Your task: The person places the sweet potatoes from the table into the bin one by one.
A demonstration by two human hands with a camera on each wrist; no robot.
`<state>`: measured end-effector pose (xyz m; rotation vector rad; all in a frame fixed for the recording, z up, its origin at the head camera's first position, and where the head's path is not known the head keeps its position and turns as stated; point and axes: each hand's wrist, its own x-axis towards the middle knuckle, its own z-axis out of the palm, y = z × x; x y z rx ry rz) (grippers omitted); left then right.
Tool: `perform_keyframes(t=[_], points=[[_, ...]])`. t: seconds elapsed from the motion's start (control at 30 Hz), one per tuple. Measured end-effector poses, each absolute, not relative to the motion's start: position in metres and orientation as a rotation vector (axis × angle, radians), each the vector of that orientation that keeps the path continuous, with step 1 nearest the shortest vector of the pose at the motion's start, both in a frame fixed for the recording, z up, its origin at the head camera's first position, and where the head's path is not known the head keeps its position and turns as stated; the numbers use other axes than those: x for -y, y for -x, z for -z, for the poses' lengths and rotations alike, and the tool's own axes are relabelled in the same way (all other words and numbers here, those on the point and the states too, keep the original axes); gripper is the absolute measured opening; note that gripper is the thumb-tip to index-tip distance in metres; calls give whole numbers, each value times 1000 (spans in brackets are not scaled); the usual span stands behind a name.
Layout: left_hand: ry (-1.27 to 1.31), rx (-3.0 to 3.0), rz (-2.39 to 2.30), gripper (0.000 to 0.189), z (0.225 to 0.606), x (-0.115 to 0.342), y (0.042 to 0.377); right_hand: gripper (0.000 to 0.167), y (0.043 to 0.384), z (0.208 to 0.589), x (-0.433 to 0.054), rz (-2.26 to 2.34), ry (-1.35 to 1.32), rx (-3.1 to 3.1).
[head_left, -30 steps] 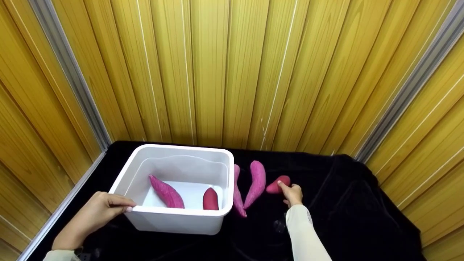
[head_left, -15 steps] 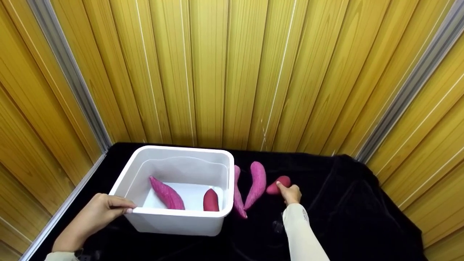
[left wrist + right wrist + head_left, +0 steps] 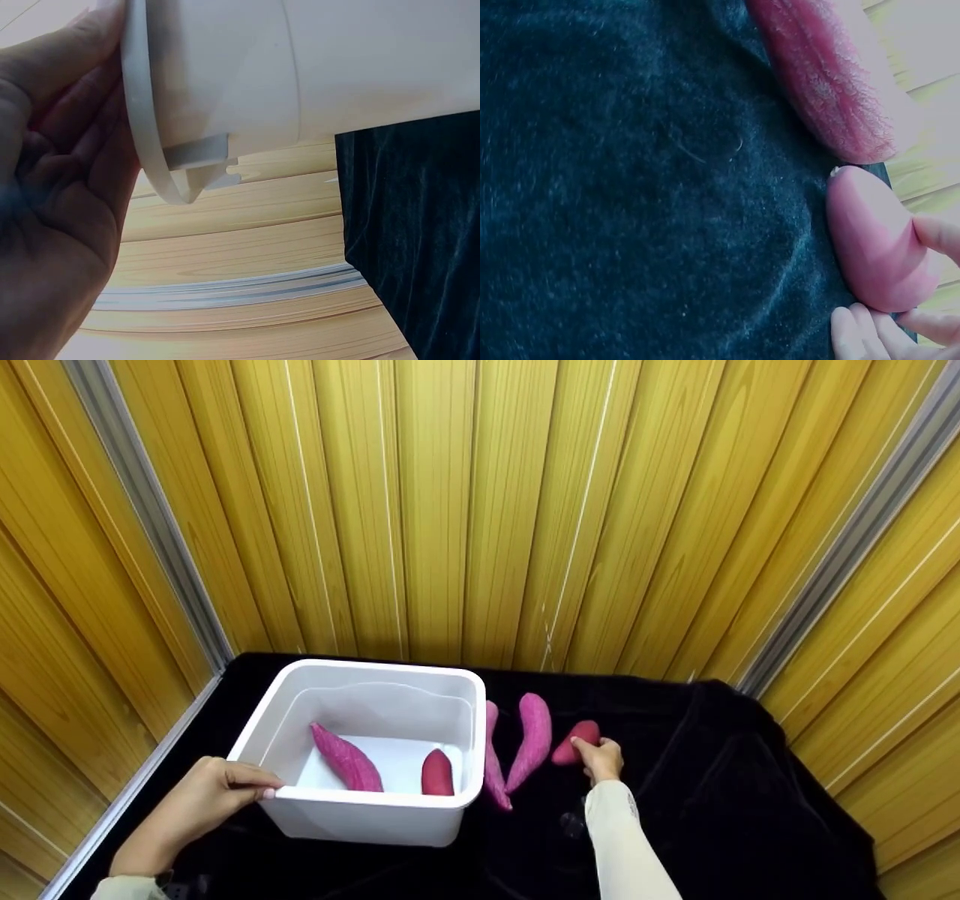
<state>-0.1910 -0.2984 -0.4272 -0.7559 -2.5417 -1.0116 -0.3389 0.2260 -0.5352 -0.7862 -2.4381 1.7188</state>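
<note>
Barely shifted since the earlier frame, our right hand [image 3: 604, 761] now has the smooth, plump red sweet potato [image 3: 576, 742] turned slightly steeper, to the right of the white rectangular plastic bin [image 3: 367, 820]. Going left to right, we have our left hand [image 3: 217, 791] at the bin's near left corner, thumb and fingers closed on its rim. Inside the bin, a long, curved, rough-skinned magenta sweet potato [image 3: 347, 761] lies on the left, and a second smooth red sweet potato [image 3: 436, 772] on the right, its lower end hidden by the near wall. Just outside the bin's right wall we see a slender magenta sweet potato [image 3: 493, 769], partly hidden; beside it, a thicker, curved magenta sweet potato [image 3: 532, 739] appears to meet its near tip. Farther right of the bin, we pinch the first red one between thumb and fingers, parted only by its width. Black velvet cloth [image 3: 712, 802] spreads around the bin; yellow wood-grain panels [image 3: 510, 510] rise behind it.
</note>
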Motion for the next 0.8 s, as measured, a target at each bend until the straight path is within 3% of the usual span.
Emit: perform_keyframes(t=[0.8], points=[[753,2545,991,17,427,300,191,72,329,534,-233,-2165,681,2094]])
